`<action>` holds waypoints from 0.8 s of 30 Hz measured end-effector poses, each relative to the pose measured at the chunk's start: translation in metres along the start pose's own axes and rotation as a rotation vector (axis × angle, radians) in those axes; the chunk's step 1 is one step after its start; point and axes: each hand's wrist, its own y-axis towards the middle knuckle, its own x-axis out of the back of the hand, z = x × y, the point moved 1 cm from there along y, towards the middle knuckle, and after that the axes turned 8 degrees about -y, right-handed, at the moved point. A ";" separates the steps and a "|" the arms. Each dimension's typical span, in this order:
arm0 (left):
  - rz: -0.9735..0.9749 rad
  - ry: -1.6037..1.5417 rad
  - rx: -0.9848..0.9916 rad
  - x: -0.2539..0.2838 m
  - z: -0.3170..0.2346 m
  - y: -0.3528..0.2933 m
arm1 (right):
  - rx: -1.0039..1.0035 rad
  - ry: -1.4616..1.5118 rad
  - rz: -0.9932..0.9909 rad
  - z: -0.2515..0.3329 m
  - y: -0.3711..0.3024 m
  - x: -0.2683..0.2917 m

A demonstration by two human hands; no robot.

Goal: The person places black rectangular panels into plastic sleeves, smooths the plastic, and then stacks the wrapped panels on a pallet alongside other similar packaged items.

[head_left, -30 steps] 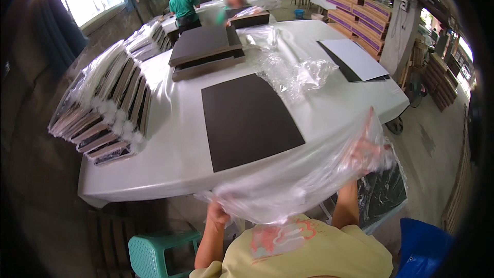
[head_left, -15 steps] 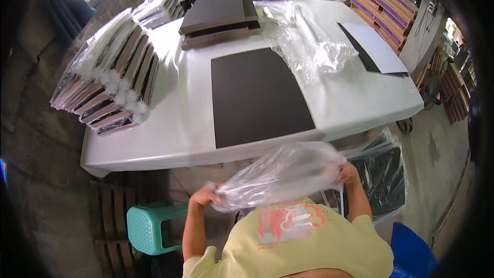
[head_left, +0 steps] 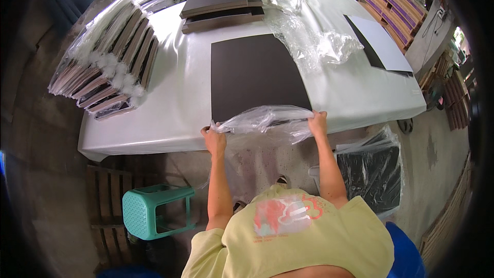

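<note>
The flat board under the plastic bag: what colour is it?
Plain black, no pattern: the flat board, in the head view.

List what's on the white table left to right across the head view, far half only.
Bagged stack of boards leaning in a row → pile of dark boards → crumpled clear plastic bags → white sheet over a dark board.

Both arms are reaching forward — the left hand [head_left: 213,139] and the right hand [head_left: 318,122] are each closing tight, pinching.
</note>
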 end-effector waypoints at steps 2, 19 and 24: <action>0.047 0.005 0.032 0.005 0.005 0.004 | -0.066 0.010 -0.001 0.033 -0.020 0.011; 0.390 -0.760 0.092 0.082 0.092 -0.039 | -0.139 0.821 0.351 -0.038 -0.090 0.044; 0.540 -0.587 0.102 0.083 0.089 -0.016 | 0.018 1.035 0.763 -0.055 -0.070 0.042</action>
